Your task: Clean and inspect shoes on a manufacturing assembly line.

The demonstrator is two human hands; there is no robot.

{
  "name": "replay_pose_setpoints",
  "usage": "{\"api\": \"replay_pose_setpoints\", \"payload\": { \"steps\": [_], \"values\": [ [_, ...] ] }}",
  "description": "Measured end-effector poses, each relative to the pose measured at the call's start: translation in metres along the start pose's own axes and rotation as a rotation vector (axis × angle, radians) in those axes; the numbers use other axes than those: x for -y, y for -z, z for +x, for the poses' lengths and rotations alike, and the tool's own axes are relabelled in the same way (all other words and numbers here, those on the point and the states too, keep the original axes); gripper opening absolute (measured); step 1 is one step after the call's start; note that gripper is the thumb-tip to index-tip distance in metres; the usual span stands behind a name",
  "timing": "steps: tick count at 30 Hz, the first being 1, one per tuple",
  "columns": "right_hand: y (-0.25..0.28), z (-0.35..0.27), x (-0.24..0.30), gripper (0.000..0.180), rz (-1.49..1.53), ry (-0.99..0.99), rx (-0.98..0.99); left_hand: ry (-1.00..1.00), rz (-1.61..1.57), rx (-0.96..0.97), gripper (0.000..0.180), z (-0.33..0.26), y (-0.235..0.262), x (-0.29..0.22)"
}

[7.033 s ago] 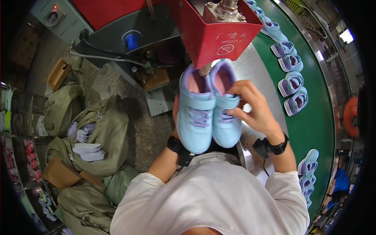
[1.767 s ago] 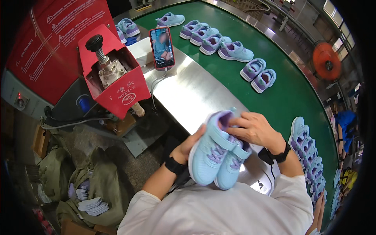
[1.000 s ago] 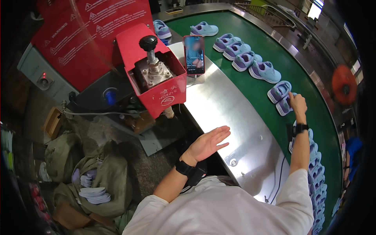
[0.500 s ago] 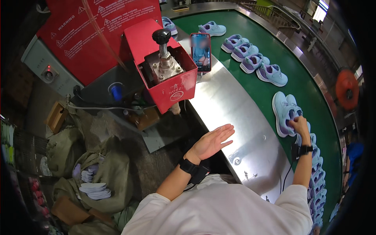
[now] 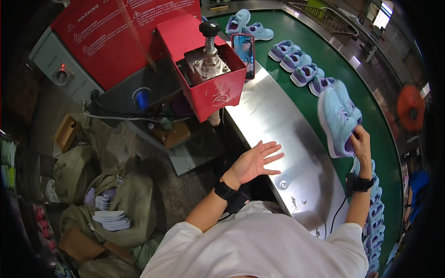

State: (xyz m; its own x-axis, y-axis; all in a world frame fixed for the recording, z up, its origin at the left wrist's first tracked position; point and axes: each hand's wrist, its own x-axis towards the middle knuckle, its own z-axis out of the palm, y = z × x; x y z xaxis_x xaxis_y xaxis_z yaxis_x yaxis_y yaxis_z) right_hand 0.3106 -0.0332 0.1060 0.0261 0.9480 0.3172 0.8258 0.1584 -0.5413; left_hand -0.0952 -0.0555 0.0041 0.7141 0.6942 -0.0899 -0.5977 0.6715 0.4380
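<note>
My right hand [image 5: 362,144] grips a pair of light blue and lavender sneakers [image 5: 333,118] at their heel ends, its fingers in the shoe opening. The pair is tilted, toes pointing away, over the green belt [image 5: 385,134]. More sneakers [image 5: 296,60] stand farther along the belt. A close-packed line of them [image 5: 373,222] runs back beside my right forearm. Palm up and fingers spread, my left hand [image 5: 251,163] holds nothing. It hovers by the left edge of the shiny metal ledge [image 5: 296,143]. Both wrists wear black bands.
A red machine head [image 5: 218,95] with a black knob juts out ahead of my left hand. A phone [image 5: 249,55] stands beside it. Sacks [image 5: 134,204] with white insole-shaped pieces [image 5: 112,220] sit at lower left. An orange round object [image 5: 411,107] is beyond the belt.
My right hand has lifted the sneakers, which now appear larger and tilted. My left hand's fingers have spread wider. The view has shifted slightly, and another shoe shows near the phone.
</note>
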Motion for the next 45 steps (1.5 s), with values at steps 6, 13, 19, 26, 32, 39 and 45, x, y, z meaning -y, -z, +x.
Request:
{"api": "replay_pose_setpoints", "payload": {
  "steps": [6,13,19,26,32,39,45],
  "values": [
    [-0.058,0.043,0.168,0.028,-0.020,0.973,0.524,-0.062,-0.114,0.036,0.108,-0.009,-0.014,-0.003],
    [-0.104,0.031,0.219,0.025,0.059,0.771,0.468,-0.333,-0.336,0.151,0.080,-0.067,0.052,0.019],
    [-0.153,0.014,0.228,0.041,0.073,0.710,0.724,-0.393,-0.299,0.022,0.078,-0.083,0.083,-0.001],
    [-0.174,0.019,0.231,0.035,0.231,0.701,0.489,-0.545,-0.118,-0.097,0.079,-0.072,0.079,-0.031],
    [-0.152,0.022,0.249,0.032,0.270,0.705,0.373,-0.611,-0.052,0.058,0.079,-0.070,0.054,-0.056],
    [-0.141,0.003,0.240,0.037,0.235,0.698,0.396,-0.542,-0.178,-0.045,0.070,-0.081,0.029,-0.024],
    [-0.159,0.014,0.241,0.039,0.322,0.651,0.445,-0.514,-0.258,-0.150,0.081,-0.075,0.044,-0.031]
  ]
}}
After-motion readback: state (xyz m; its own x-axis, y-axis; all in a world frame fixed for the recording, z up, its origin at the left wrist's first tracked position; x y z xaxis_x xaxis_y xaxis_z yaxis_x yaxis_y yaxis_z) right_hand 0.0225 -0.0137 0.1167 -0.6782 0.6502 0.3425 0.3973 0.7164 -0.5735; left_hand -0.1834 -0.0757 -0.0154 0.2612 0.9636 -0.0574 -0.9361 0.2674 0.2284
